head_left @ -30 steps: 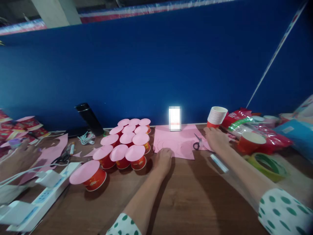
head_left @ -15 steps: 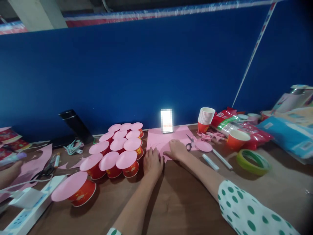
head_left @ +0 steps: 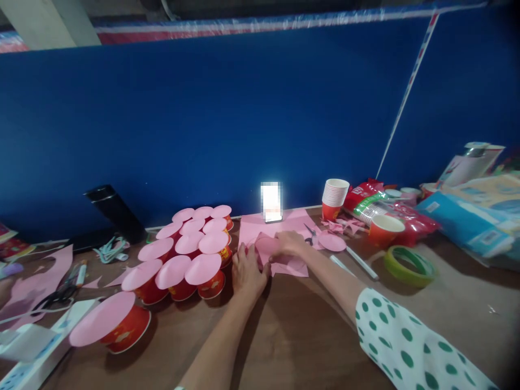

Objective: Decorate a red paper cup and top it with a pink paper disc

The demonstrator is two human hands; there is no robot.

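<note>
A pink paper sheet lies on the wooden table against the blue wall. My right hand pinches a corner of the sheet and curls it up and over. My left hand rests beside it on the sheet's near left edge, fingers pressed down on the paper. A cut pink paper circle and small scissors lie just right of my right hand. Left of my left hand stands a cluster of red paper cups topped with pink circles.
A stack of red paper cups, a single red cup, red plastic packets, a green tape roll and two white sticks lie right. A lit phone leans on the wall. Black flask, power strip left.
My right hand has lifted and curled the pink sheet's corner, which lay flat before. My left hand has shifted slightly onto the sheet's edge. The view has panned a little right.
</note>
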